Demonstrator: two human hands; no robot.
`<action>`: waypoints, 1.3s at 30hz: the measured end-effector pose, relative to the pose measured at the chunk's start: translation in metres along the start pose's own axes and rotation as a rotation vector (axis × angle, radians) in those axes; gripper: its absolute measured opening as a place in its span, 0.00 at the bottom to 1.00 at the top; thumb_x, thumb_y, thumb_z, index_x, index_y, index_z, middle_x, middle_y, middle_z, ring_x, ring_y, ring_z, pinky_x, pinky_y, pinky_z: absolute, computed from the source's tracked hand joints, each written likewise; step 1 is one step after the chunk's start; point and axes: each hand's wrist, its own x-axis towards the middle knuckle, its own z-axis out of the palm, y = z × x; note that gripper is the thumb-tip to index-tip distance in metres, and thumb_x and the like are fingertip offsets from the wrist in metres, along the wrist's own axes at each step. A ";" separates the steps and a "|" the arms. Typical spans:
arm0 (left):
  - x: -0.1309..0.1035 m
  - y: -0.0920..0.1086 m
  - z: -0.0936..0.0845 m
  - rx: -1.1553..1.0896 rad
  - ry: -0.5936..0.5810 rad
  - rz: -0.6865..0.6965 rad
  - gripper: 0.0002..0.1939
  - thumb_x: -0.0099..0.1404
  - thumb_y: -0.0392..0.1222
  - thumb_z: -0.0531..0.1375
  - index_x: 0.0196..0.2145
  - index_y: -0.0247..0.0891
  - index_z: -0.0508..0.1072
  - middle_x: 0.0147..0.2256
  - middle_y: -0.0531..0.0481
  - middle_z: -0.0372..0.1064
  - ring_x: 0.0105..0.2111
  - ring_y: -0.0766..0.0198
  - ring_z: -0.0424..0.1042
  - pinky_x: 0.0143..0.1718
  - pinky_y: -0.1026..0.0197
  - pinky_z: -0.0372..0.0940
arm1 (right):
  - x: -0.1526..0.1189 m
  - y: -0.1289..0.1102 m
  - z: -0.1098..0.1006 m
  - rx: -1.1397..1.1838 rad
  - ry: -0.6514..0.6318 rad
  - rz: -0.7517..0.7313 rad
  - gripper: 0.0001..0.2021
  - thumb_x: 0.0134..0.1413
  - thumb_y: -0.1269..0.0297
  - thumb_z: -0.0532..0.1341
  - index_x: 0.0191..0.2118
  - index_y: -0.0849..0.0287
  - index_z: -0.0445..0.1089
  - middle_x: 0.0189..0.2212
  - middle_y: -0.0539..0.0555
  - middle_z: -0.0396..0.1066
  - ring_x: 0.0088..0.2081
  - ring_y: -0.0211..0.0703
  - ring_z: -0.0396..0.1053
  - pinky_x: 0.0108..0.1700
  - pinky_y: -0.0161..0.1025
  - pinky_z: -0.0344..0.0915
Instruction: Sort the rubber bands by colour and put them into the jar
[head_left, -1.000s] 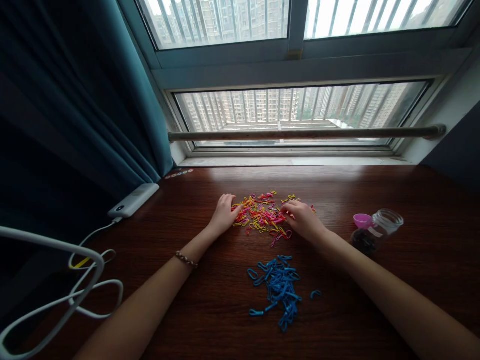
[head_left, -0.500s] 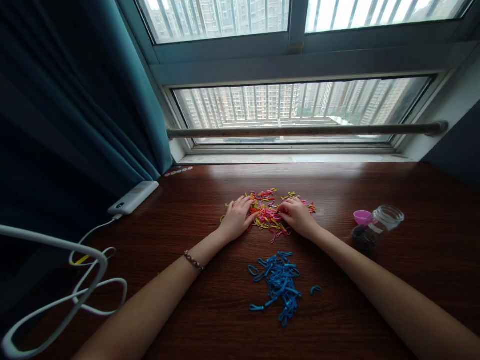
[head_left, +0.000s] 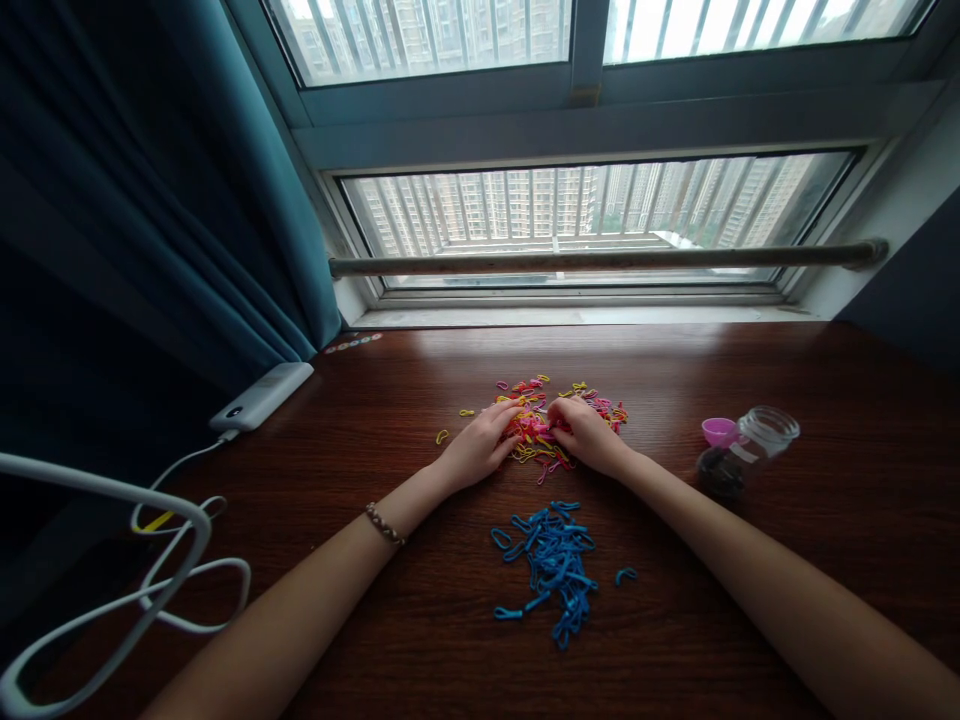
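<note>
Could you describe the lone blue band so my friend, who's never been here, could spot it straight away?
On the dark reddish-brown wooden tabletop, look for the tangled heap of bright blue, rubbery-looking bands. Just to its right lies the small, curved blue band. Its neighbours overlap in a tangle, whereas this one lies apart, touching none of them.

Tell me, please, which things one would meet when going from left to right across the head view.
White device, bracelet, left hand, right hand, glass jar. The blue loops and mixed-colour loops are left out: from side to side, they overlap with the hands.
</note>
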 end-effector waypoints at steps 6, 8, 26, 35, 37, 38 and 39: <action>-0.001 0.000 0.000 -0.011 0.013 0.019 0.20 0.63 0.43 0.51 0.53 0.37 0.60 0.54 0.41 0.57 0.55 0.56 0.56 0.56 0.49 0.54 | -0.001 0.003 -0.003 0.253 0.123 0.143 0.07 0.43 0.74 0.59 0.31 0.59 0.71 0.28 0.51 0.72 0.30 0.40 0.68 0.35 0.35 0.62; -0.001 0.000 -0.001 0.002 0.001 0.024 0.20 0.63 0.42 0.51 0.53 0.37 0.60 0.54 0.41 0.57 0.55 0.56 0.56 0.56 0.50 0.53 | -0.001 0.003 -0.006 0.346 0.154 0.200 0.04 0.44 0.69 0.61 0.29 0.58 0.73 0.27 0.51 0.73 0.30 0.40 0.69 0.34 0.35 0.62; 0.000 0.001 0.000 0.059 0.028 0.055 0.20 0.63 0.42 0.51 0.52 0.37 0.60 0.54 0.40 0.57 0.56 0.55 0.54 0.56 0.47 0.53 | 0.002 -0.049 -0.033 1.252 -0.070 0.519 0.12 0.38 0.60 0.66 0.29 0.64 0.72 0.23 0.51 0.70 0.22 0.32 0.66 0.26 0.31 0.63; 0.007 0.019 -0.014 0.043 0.173 0.092 0.18 0.63 0.41 0.51 0.51 0.40 0.62 0.54 0.45 0.57 0.58 0.55 0.49 0.58 0.46 0.49 | -0.062 -0.100 -0.179 0.095 0.144 0.196 0.05 0.47 0.64 0.61 0.27 0.56 0.74 0.26 0.52 0.71 0.25 0.35 0.67 0.26 0.34 0.62; 0.014 0.043 -0.019 -0.034 0.194 0.092 0.17 0.63 0.41 0.52 0.50 0.40 0.62 0.54 0.47 0.58 0.57 0.57 0.51 0.58 0.49 0.51 | -0.079 -0.088 -0.214 -0.041 0.218 0.294 0.07 0.47 0.61 0.61 0.28 0.57 0.74 0.23 0.52 0.71 0.23 0.36 0.67 0.24 0.34 0.62; 0.019 0.057 -0.019 -0.080 0.191 0.096 0.16 0.63 0.42 0.52 0.49 0.40 0.63 0.52 0.47 0.60 0.56 0.57 0.54 0.58 0.50 0.52 | -0.084 -0.080 -0.227 -0.092 0.243 0.349 0.08 0.45 0.59 0.62 0.29 0.57 0.74 0.20 0.51 0.71 0.21 0.36 0.66 0.23 0.34 0.61; 0.025 0.073 -0.018 -0.128 0.189 0.111 0.16 0.63 0.42 0.53 0.48 0.39 0.64 0.51 0.47 0.62 0.55 0.58 0.56 0.57 0.50 0.53 | -0.088 -0.072 -0.236 -0.127 0.230 0.387 0.09 0.44 0.59 0.63 0.29 0.58 0.74 0.18 0.51 0.70 0.20 0.36 0.66 0.22 0.34 0.60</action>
